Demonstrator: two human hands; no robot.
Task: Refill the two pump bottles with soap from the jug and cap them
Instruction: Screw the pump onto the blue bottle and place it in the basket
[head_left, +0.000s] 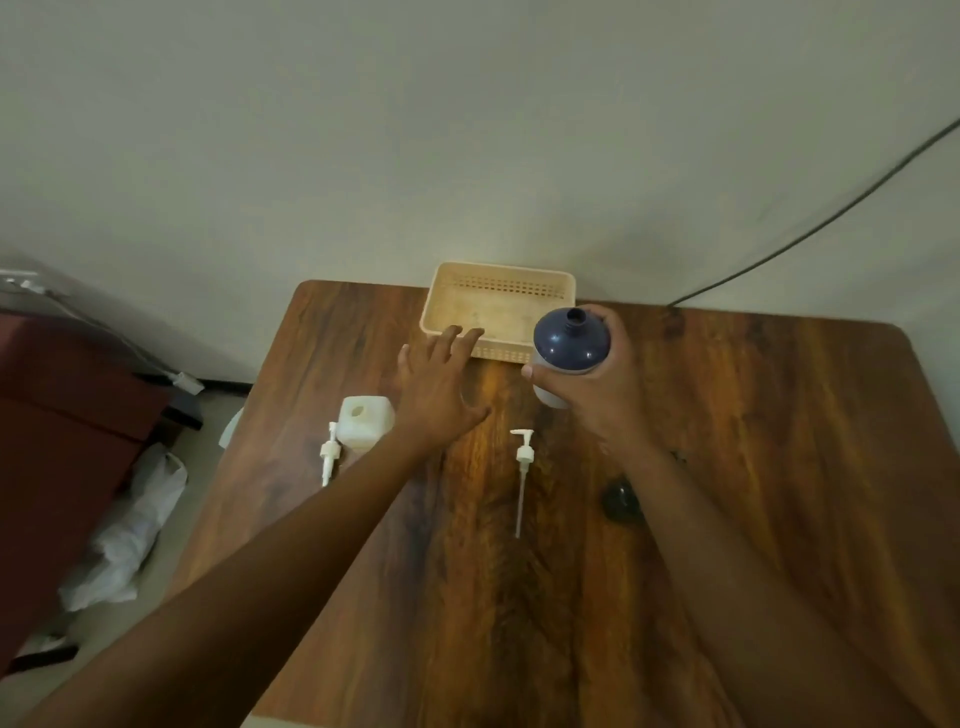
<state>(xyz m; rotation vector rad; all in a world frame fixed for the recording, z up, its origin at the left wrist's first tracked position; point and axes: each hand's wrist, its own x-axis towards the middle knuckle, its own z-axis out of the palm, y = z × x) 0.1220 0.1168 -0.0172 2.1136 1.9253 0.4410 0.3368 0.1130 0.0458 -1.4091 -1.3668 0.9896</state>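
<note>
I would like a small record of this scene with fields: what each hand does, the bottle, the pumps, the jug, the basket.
left hand: open, fingers spread, reaching over the table toward the basket
right hand: grips the blue bottle
blue bottle: upright, neck open, no pump on it
pumps: two, both lying on the wooden table; left pump, right pump
jug: white, beside the left pump
basket: beige, at the table's far edge

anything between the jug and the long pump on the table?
Head view: only the left forearm crosses over between jug and long pump; the table under it looks bare.
</note>
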